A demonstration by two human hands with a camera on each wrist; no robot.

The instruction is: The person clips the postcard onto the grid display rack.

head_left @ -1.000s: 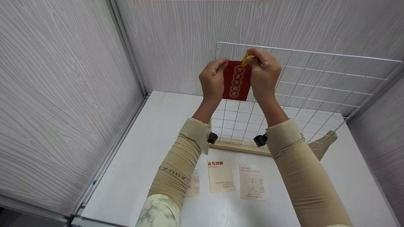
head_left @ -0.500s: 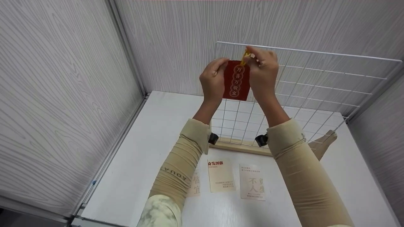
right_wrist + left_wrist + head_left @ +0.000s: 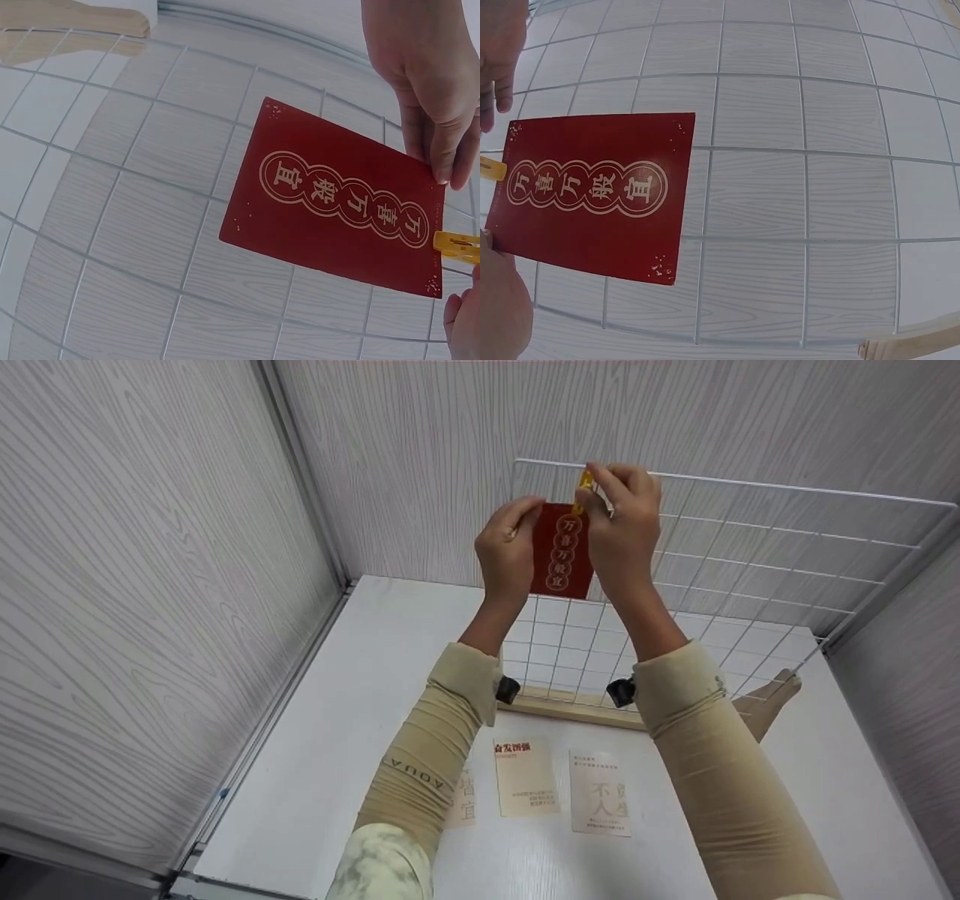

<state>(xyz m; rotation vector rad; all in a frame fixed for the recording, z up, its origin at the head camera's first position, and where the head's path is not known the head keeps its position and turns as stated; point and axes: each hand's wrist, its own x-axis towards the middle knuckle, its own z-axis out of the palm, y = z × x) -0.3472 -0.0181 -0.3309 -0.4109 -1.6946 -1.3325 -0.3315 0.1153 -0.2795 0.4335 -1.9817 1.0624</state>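
A red card (image 3: 562, 551) with a column of pale ringed characters hangs upright in front of a white wire grid (image 3: 804, 172). My left hand (image 3: 508, 547) pinches its upper left corner between thumb and fingers. At the card's top edge sits a yellow clothes peg (image 3: 454, 246), its jaws over that edge. My right hand (image 3: 626, 521) pinches the peg's upper end between thumb and forefinger, close under the grid's top bar. Whether the peg also bites a grid wire I cannot tell.
Several pale printed cards lie on the white table: one with red lettering (image 3: 526, 780), one to its right (image 3: 600, 793), another (image 3: 463, 802) partly behind my left sleeve. A wooden bar (image 3: 574, 710) and a wooden foot (image 3: 769, 705) support the grid. Wood-grain panels (image 3: 165, 510) surround the table.
My right hand has moved slightly up and left, and the clothes peg has tilted more upright. The red card and my left hand have hardly moved.
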